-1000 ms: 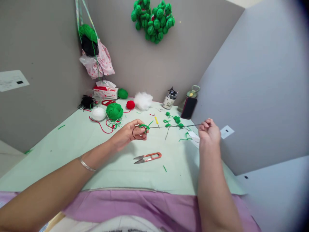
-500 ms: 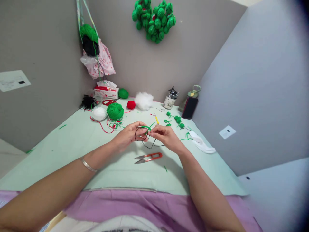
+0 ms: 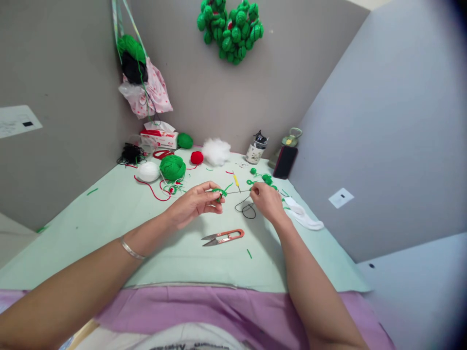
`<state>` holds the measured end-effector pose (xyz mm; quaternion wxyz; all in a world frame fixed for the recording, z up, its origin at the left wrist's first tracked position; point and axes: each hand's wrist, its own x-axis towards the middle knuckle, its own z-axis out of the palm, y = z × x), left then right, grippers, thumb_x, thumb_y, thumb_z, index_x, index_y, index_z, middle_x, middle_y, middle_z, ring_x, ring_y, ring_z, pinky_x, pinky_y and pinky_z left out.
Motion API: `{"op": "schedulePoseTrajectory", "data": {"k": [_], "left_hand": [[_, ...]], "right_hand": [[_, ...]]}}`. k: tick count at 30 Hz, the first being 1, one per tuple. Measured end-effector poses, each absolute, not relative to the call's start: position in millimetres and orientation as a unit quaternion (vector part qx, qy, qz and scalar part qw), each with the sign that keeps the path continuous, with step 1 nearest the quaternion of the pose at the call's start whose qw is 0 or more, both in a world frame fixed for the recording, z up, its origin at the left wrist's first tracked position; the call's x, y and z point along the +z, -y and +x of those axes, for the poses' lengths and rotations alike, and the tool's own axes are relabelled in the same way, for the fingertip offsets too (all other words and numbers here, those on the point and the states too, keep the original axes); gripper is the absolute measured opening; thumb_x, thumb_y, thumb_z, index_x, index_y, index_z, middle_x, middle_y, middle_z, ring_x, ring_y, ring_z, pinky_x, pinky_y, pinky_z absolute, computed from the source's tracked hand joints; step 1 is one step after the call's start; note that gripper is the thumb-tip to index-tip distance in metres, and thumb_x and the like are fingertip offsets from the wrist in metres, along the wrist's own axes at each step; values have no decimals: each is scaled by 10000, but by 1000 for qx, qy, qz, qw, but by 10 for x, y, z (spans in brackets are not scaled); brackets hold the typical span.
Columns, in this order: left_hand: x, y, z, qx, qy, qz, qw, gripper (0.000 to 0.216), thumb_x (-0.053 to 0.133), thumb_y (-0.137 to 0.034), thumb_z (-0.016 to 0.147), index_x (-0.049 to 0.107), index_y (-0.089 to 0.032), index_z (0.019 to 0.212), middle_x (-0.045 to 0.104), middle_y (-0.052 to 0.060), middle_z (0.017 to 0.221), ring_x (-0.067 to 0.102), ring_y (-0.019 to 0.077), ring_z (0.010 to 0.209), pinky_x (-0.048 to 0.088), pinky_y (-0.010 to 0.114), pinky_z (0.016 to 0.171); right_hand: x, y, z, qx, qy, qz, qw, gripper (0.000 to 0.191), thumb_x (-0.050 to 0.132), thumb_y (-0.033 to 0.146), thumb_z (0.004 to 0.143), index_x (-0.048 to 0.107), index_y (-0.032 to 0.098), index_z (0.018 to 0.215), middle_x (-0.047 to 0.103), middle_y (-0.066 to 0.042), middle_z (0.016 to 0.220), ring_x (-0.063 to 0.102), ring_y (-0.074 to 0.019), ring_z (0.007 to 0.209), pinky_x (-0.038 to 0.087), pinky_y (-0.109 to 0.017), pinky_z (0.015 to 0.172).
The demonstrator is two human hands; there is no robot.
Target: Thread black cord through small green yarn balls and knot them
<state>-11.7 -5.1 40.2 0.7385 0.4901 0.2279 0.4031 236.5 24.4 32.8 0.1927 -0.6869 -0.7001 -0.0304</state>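
My left hand (image 3: 195,201) pinches a small green crochet piece (image 3: 219,193) above the pale green table (image 3: 109,218). A thin black thread (image 3: 239,192) runs taut from that piece to my right hand (image 3: 267,200), whose fingers are closed on it. The slack of the thread hangs in a loop (image 3: 249,210) just below my right hand. Red-handled thread snips (image 3: 223,237) lie on the table in front of both hands. A silver bangle (image 3: 131,249) sits on my left wrist.
Green (image 3: 172,167), white (image 3: 149,171) and red (image 3: 197,157) yarn balls, white stuffing (image 3: 217,151), a tissue box (image 3: 159,138), a jar (image 3: 255,151) and a dark phone (image 3: 285,162) line the back. Small green crochet bits (image 3: 266,179) and a white cloth (image 3: 302,216) lie at right. Green crochet pieces (image 3: 229,31) hang on the wall.
My right hand came in from the far right to meet the left, then drew away a short way to the right, pulling the black thread taut. The loop at my left hand is gone.
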Motion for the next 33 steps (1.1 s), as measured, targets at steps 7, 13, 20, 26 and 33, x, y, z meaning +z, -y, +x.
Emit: {"op": "schedulePoseTrajectory", "data": {"k": [7,13,20,26,33], "left_hand": [[361,41,-100,390,-242,496,737,157,658,-290,841,578,-160,881,642,7,789,618,95,653,517,263,706],[360,52,-83,391,-277,512,713,220,680,-347,826,577,-178,922,635,-13,748,606,90,618,498,253,691],[345,49,-58,392,-294,525,696,262,718,-350,786,587,-165,918,625,-18,736,603,95,632,490,269,713],[315,22,-63,381,-293,532,697,313,729,-288,752,578,-173,1001,629,-20,733,593,102,619,490,285,695],[344,18,-81,370,-303,534,698,261,609,-218,768,583,-169,1023,520,-47,627,480,86,554,450,245,604]], "right_hand": [[312,-282,2465,-25,701,-704,113,212,467,136,824,672,173,789,681,-105,820,583,-206,735,296,-294,623],[509,-88,2191,280,747,-517,310,305,481,391,912,677,170,836,622,-24,739,476,-129,615,345,-253,578],[560,126,1922,459,721,-386,348,258,650,416,816,695,174,894,587,3,716,390,-94,584,329,-240,540],[500,94,1898,446,698,-411,381,166,655,338,786,674,174,787,553,18,659,391,-94,574,304,-244,535],[451,92,1853,438,695,-415,390,134,644,309,782,653,176,770,529,27,637,408,-98,577,315,-246,544]]}}
